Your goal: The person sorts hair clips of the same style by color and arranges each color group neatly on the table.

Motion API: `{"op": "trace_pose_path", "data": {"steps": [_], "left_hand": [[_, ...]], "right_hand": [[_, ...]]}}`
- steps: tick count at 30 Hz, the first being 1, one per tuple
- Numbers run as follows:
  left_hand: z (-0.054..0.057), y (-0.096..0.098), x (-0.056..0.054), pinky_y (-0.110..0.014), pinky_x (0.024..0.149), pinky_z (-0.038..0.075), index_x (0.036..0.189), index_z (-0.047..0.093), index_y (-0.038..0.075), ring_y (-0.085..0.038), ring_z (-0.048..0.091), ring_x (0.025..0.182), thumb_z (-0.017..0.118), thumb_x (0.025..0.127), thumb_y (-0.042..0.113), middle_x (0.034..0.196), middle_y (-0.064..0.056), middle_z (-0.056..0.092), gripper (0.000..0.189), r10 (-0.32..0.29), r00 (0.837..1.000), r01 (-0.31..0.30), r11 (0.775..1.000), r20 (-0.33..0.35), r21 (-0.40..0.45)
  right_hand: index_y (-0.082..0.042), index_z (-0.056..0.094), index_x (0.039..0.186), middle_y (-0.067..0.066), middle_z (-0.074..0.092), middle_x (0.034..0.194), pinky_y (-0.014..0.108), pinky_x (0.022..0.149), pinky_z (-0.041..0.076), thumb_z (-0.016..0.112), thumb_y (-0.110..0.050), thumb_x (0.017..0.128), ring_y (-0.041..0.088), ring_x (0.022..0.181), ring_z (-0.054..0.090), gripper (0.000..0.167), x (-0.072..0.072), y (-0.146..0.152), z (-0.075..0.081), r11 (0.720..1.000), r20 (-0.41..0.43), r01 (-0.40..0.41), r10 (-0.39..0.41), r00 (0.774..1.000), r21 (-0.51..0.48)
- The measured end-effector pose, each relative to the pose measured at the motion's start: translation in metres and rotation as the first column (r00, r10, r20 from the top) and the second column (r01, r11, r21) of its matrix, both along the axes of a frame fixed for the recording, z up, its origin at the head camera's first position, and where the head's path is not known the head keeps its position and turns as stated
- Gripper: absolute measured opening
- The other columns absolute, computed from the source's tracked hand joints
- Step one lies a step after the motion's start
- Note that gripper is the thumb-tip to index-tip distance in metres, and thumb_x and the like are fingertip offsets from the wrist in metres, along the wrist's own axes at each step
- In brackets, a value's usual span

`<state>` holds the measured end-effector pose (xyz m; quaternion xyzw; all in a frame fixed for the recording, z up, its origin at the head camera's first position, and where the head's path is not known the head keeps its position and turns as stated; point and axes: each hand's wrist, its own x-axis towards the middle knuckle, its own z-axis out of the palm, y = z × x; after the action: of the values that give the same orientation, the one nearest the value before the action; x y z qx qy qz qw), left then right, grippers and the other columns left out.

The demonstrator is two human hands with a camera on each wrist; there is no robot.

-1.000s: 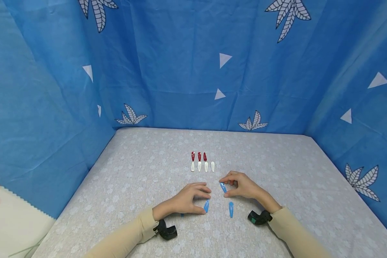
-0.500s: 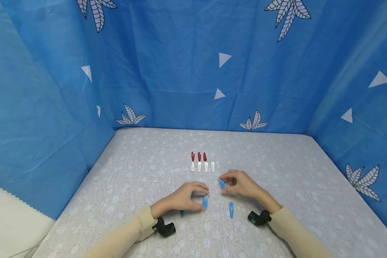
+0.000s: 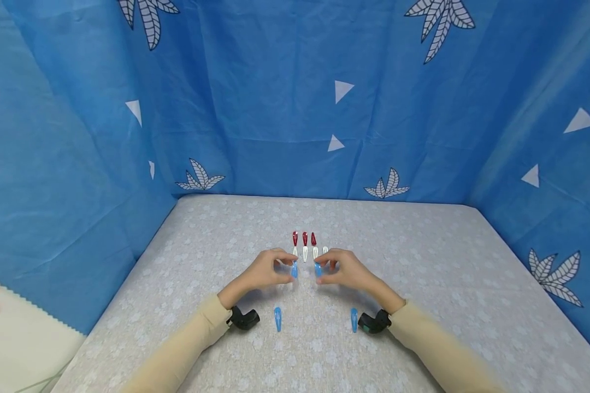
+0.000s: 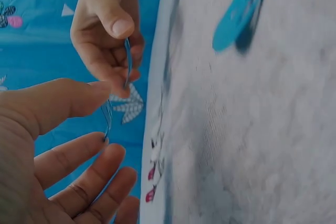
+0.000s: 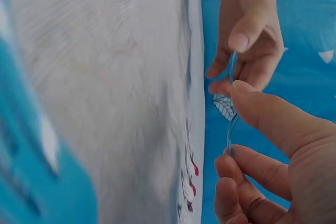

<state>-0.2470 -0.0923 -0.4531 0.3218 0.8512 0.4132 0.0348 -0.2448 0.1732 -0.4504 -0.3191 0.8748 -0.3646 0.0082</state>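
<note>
My left hand (image 3: 267, 269) pinches a blue snap hair clip (image 3: 294, 269) end to end between thumb and fingertip. Opposite it, my right hand (image 3: 348, 269) grips another blue hair clip (image 3: 318, 270) the same way. Both clips are up off the cloth, just in front of the white clips, with a small gap between them. The left wrist view shows the left hand's clip (image 4: 107, 119) edge-on, thin and slightly bowed. In the right wrist view the right hand's clip (image 5: 231, 134) also appears edge-on.
Two more blue clips lie nearer me, one on the left (image 3: 277, 319) and one on the right (image 3: 354, 320). Beyond the hands are a row of red clips (image 3: 305, 238) and a row of white clips (image 3: 305, 254). Blue curtain (image 3: 295, 109) surrounds the patterned tablecloth (image 3: 216, 229).
Both hands have lifted their blue clips and moved away from me and leftward, up to the white row, and come closer together. The left near clip is now uncovered.
</note>
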Motion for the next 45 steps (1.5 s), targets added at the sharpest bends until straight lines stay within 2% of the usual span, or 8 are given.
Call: {"op": "trace_pose_path", "data": {"steps": [5,9,12,20,26,32,39,45], "left_hand": [[-0.006,-0.004,-0.008,-0.04,0.09,0.053,0.123,0.066,0.002,-0.025,0.063,0.101,0.079,0.08,0.014,0.109,-0.008,0.067,0.046,0.035,0.999,-0.034,0.999,0.014,-0.006],[-0.013,-0.005,-0.011,-0.041,0.088,0.054,0.121,0.068,0.002,-0.024,0.063,0.096,0.08,0.079,0.014,0.102,-0.008,0.067,0.045,0.04,0.999,-0.04,0.999,0.021,0.012],[-0.017,-0.004,-0.012,-0.035,0.085,0.053,0.118,0.069,0.002,-0.022,0.061,0.092,0.081,0.078,0.015,0.098,-0.007,0.066,0.044,0.042,0.999,-0.042,0.999,0.019,0.02],[-0.029,-0.004,-0.013,-0.024,0.076,0.051,0.113,0.071,0.0,-0.013,0.057,0.084,0.081,0.076,0.015,0.09,-0.004,0.064,0.042,0.023,0.995,-0.02,0.999,-0.095,0.028],[-0.029,-0.002,-0.012,-0.027,0.078,0.05,0.115,0.072,0.003,-0.016,0.058,0.086,0.082,0.075,0.016,0.091,-0.003,0.065,0.043,0.05,0.997,-0.051,0.999,-0.067,-0.013],[-0.03,-0.001,-0.011,-0.025,0.079,0.047,0.117,0.072,0.008,-0.013,0.054,0.088,0.083,0.076,0.017,0.097,0.0,0.064,0.044,0.088,0.995,-0.09,0.995,-0.035,-0.046],[-0.03,-0.001,-0.009,-0.026,0.078,0.042,0.119,0.071,0.008,-0.012,0.05,0.089,0.082,0.076,0.019,0.099,0.0,0.062,0.045,0.09,0.995,-0.093,0.993,-0.047,-0.07],[-0.031,-0.001,-0.009,-0.026,0.077,0.041,0.12,0.071,0.008,-0.012,0.048,0.089,0.082,0.077,0.02,0.099,0.001,0.061,0.046,0.094,0.995,-0.095,0.993,-0.03,-0.067]], "right_hand": [[-0.003,0.071,0.114,0.006,0.069,0.097,0.022,0.065,0.048,0.085,-0.025,0.076,0.014,0.077,0.055,0.046,-0.004,-0.017,-0.005,0.999,-0.003,0.033,-0.033,0.999,0.02],[-0.003,0.072,0.114,0.006,0.069,0.095,0.021,0.064,0.045,0.086,-0.026,0.073,0.015,0.077,0.055,0.048,-0.005,-0.028,-0.008,0.996,-0.013,0.078,-0.078,0.997,0.042],[-0.004,0.073,0.112,0.005,0.07,0.093,0.02,0.064,0.044,0.087,-0.026,0.072,0.013,0.075,0.054,0.048,-0.006,-0.033,-0.009,0.994,-0.027,0.092,-0.091,0.996,0.059],[-0.005,0.073,0.112,0.004,0.069,0.092,0.019,0.063,0.043,0.087,-0.027,0.073,0.011,0.073,0.053,0.047,-0.007,-0.038,-0.012,0.992,-0.029,0.095,-0.093,0.995,0.083],[-0.006,0.074,0.11,0.001,0.068,0.089,0.019,0.06,0.04,0.088,-0.028,0.071,0.009,0.07,0.049,0.047,-0.008,-0.039,-0.016,0.989,-0.041,0.108,-0.105,0.994,0.102],[-0.007,0.074,0.109,-0.001,0.066,0.086,0.019,0.06,0.039,0.088,-0.029,0.07,0.006,0.069,0.046,0.047,-0.01,-0.04,-0.02,0.987,-0.046,0.113,-0.108,0.993,0.112],[-0.005,0.074,0.109,0.001,0.065,0.086,0.02,0.059,0.039,0.088,-0.027,0.071,0.007,0.068,0.046,0.046,-0.009,-0.039,-0.02,0.989,-0.047,0.095,-0.09,0.995,0.11],[-0.005,0.074,0.111,0.002,0.065,0.087,0.02,0.059,0.039,0.087,-0.029,0.072,0.007,0.068,0.046,0.048,-0.008,-0.04,-0.019,0.99,-0.037,0.086,-0.082,0.996,0.111]]}}
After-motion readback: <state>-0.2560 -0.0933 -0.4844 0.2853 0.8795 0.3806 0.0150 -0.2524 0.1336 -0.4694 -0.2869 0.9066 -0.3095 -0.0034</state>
